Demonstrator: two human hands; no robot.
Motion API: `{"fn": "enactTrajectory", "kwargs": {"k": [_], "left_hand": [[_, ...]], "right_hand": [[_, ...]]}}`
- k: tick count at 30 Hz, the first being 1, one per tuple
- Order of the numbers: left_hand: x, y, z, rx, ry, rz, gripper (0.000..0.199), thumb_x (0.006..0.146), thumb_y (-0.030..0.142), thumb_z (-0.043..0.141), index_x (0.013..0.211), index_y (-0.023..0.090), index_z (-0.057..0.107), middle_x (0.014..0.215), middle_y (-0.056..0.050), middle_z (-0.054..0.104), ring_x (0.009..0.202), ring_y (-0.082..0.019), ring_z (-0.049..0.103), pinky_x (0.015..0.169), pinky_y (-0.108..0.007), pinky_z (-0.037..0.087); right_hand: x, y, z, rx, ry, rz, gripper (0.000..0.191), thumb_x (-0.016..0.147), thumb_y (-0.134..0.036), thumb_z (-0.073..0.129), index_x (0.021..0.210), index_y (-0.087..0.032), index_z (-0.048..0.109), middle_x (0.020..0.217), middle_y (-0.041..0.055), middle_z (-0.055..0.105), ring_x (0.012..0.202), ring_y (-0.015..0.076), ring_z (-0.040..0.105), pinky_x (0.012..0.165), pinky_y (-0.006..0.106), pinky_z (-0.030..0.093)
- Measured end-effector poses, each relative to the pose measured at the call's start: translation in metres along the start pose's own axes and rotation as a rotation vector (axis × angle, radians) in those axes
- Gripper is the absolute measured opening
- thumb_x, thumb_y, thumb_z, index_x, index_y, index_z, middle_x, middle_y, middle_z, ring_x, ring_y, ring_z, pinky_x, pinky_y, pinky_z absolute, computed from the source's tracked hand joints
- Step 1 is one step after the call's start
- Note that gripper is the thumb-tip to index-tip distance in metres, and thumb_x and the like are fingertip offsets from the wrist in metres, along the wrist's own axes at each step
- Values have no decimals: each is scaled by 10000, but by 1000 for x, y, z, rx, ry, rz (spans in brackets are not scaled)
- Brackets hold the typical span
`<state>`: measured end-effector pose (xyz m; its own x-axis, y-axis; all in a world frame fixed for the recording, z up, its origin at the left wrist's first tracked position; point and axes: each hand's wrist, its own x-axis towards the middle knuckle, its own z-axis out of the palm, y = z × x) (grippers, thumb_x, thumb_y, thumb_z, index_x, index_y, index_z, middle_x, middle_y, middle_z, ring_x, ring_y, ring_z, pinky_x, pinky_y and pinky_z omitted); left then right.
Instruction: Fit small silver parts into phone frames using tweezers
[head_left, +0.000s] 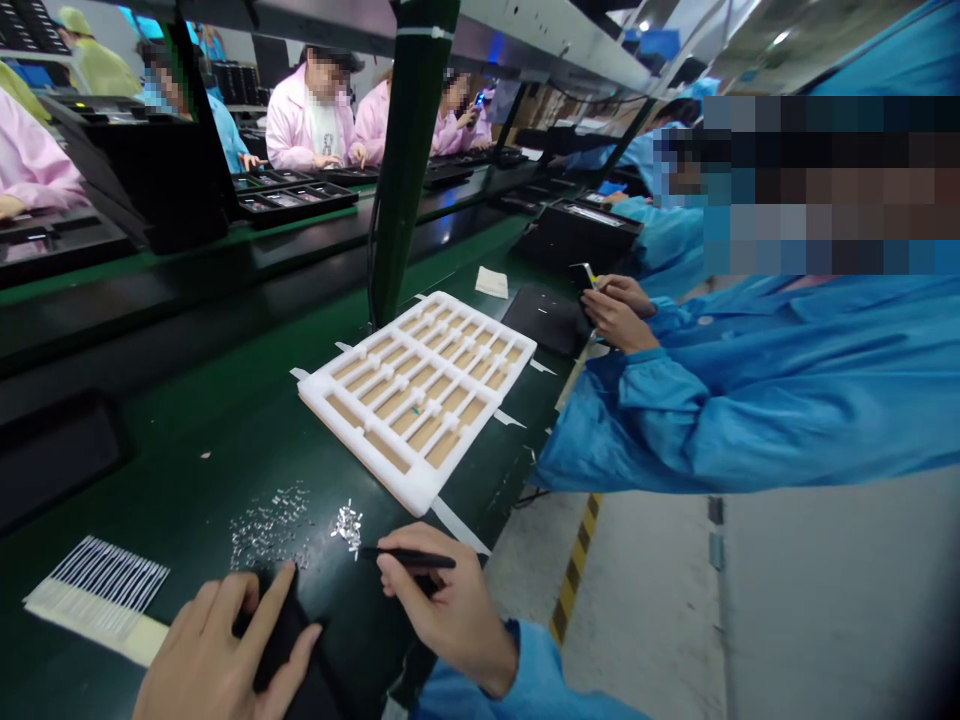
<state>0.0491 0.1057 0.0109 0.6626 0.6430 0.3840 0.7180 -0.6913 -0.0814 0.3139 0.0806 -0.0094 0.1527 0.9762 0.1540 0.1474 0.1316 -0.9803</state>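
Right hand [444,605] pinching black tweezers [409,556]; left hand [221,648] gripping black object [281,632]; bench edge [480,540] just beside.

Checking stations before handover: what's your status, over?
Left hand gripping black object. Right hand holding slim black tool, tip toward small metal parts. White foam tray beyond.

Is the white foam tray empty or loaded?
Nearly empty: the white foam tray shows bare tan slots, only a green speck in one; small metal parts lie loose on the green bench.
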Motion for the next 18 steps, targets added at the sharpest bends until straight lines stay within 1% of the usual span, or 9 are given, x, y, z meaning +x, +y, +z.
{"fn": "enactTrajectory", "kwargs": {"k": [2,5,8,13,18], "left_hand": [[0,1,0,-1,14,2,436,1080,445,517,1327,124,679,916,-76,577,730,-200,595,611,-329,477],[0,2,0,-12,30,-2,443,1088,462,501,1322,130,678,919,-75,586,728,-197,596,613,-325,471],[-1,2,1,-32,26,-12,439,1089,477,501,1310,146,687,928,-77,595,737,-199,601,625,-326,461],[-4,0,5,-42,9,-35,449,1076,504,535,1340,173,686,935,-70,615,773,-208,630,658,-328,466],[-6,-1,5,-52,6,-33,448,1079,499,531,1338,173,695,940,-74,624,771,-208,625,663,-332,458]], "right_hand": [[0,-2,-2,-48,-24,-43,147,998,-267,714,999,-154,808,929,103,783,621,163,763,593,247,663],[0,-4,-2,-108,-42,-81,130,990,-230,705,995,-161,814,927,103,792,642,167,756,603,254,652],[1,-4,-2,-109,-46,-90,137,996,-228,697,1014,-167,818,941,106,796,686,181,765,628,266,656],[3,-2,-1,-103,-75,-96,124,989,-235,725,1024,-190,835,974,106,815,845,223,799,757,301,679],[2,-3,-3,-84,-73,-101,113,979,-229,747,1025,-190,842,964,101,824,863,224,808,777,291,676]]}}
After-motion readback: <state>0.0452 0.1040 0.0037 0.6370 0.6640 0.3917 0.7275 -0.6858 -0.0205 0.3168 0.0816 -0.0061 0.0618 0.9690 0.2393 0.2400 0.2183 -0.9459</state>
